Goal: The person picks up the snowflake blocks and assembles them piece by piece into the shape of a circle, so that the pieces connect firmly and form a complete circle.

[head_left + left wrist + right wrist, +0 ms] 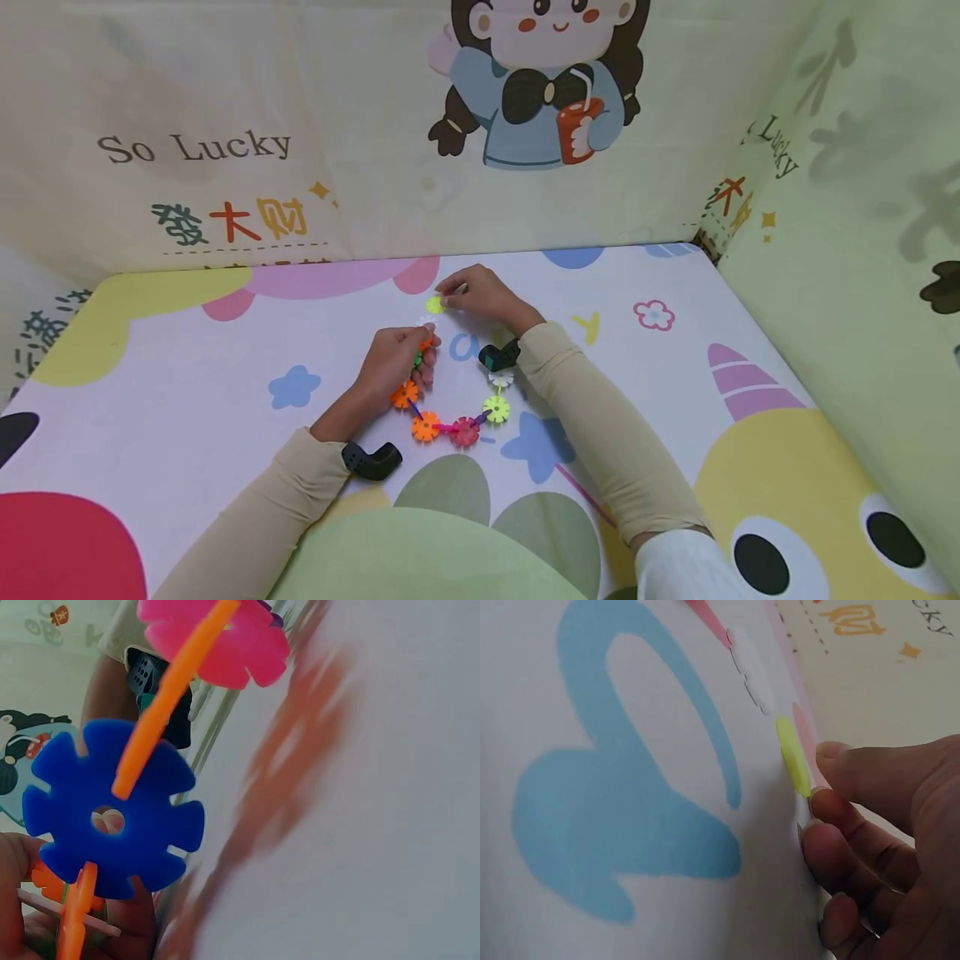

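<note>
My left hand (396, 362) holds an orange notched disc (427, 342) of a colourful chain between thumb and fingers. From it the chain curves toward me through an orange disc (425, 427), a pink disc (465, 432) and a yellow-green disc (496, 409). Large in the left wrist view are a blue disc (161, 825) and orange connecting strips. At the far side, my right hand (486, 296) reaches over the table, fingertips right at the edge of a flat yellow disc (793, 754). Its thumb and forefinger stand apart. Next to that disc lies a white disc (748, 669), with a pink strip at its end.
A white disc (501, 378) at the chain's other end lies under my right wrist. The tabletop (225, 442) carries printed cartoon shapes and letters. Printed cloth walls (375, 183) rise at the back and along the right.
</note>
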Demonstrator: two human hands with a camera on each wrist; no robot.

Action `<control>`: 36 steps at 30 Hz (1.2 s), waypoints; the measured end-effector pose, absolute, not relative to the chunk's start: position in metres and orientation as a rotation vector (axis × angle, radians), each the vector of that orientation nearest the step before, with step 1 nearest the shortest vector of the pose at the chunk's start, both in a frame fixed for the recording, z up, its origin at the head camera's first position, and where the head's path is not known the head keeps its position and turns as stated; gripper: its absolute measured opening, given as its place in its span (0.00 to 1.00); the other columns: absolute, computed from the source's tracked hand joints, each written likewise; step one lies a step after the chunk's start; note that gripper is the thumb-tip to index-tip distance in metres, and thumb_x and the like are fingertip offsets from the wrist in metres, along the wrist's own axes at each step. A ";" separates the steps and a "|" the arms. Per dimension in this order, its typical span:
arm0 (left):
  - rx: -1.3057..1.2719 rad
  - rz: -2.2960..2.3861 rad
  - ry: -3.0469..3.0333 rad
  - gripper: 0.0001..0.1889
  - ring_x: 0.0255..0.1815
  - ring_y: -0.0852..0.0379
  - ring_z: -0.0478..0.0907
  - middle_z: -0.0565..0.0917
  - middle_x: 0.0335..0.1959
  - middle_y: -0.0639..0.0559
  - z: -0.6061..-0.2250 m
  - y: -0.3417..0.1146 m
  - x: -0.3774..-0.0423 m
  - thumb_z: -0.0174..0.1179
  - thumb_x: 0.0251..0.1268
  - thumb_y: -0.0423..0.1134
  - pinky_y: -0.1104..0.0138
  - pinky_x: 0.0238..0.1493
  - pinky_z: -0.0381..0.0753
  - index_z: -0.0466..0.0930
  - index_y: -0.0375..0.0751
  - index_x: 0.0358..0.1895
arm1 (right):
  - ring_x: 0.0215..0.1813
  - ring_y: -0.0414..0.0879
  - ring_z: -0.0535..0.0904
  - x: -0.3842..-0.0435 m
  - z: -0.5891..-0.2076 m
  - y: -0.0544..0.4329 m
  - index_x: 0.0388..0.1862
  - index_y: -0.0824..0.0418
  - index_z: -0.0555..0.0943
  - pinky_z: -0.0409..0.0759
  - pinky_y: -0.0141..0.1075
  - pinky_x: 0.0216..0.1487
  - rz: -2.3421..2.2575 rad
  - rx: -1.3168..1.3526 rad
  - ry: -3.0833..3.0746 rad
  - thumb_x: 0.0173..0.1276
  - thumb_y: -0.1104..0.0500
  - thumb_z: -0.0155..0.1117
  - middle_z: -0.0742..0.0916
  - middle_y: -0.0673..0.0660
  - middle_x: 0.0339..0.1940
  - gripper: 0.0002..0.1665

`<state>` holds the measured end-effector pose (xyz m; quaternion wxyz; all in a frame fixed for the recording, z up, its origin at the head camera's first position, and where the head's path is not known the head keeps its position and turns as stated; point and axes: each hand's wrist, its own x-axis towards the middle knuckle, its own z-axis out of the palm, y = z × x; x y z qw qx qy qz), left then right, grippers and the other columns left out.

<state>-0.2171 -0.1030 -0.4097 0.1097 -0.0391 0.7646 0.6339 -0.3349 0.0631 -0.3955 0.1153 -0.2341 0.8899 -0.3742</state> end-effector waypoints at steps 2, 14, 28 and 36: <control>-0.123 1.869 2.240 0.22 0.14 0.53 0.75 0.76 0.22 0.42 -0.410 -0.103 -0.217 0.48 0.76 0.50 0.69 0.20 0.79 0.81 0.33 0.41 | 0.50 0.46 0.78 -0.334 -0.395 0.061 0.53 0.61 0.84 0.76 0.35 0.52 -1.043 -0.680 2.624 0.67 0.63 0.63 0.86 0.54 0.49 0.16; -0.156 1.938 2.140 0.24 0.17 0.52 0.77 0.76 0.24 0.43 -0.409 -0.105 -0.216 0.43 0.78 0.51 0.68 0.22 0.81 0.78 0.32 0.47 | 0.54 0.43 0.73 -0.329 -0.396 0.051 0.57 0.54 0.83 0.72 0.37 0.58 -0.862 -0.582 2.681 0.67 0.57 0.65 0.82 0.48 0.52 0.19; -0.114 1.931 2.163 0.22 0.16 0.52 0.77 0.76 0.24 0.41 -0.410 -0.104 -0.215 0.43 0.79 0.46 0.66 0.22 0.82 0.79 0.30 0.45 | 0.40 0.46 0.75 -0.330 -0.390 0.063 0.46 0.63 0.83 0.75 0.31 0.42 -0.963 -0.635 2.576 0.66 0.60 0.68 0.84 0.54 0.38 0.11; -0.096 1.898 2.187 0.21 0.16 0.51 0.77 0.76 0.25 0.40 -0.409 -0.103 -0.215 0.43 0.79 0.46 0.67 0.23 0.82 0.79 0.31 0.45 | 0.35 0.45 0.75 -0.327 -0.386 0.077 0.49 0.61 0.86 0.73 0.32 0.36 -0.998 -0.643 2.556 0.69 0.59 0.63 0.87 0.52 0.39 0.13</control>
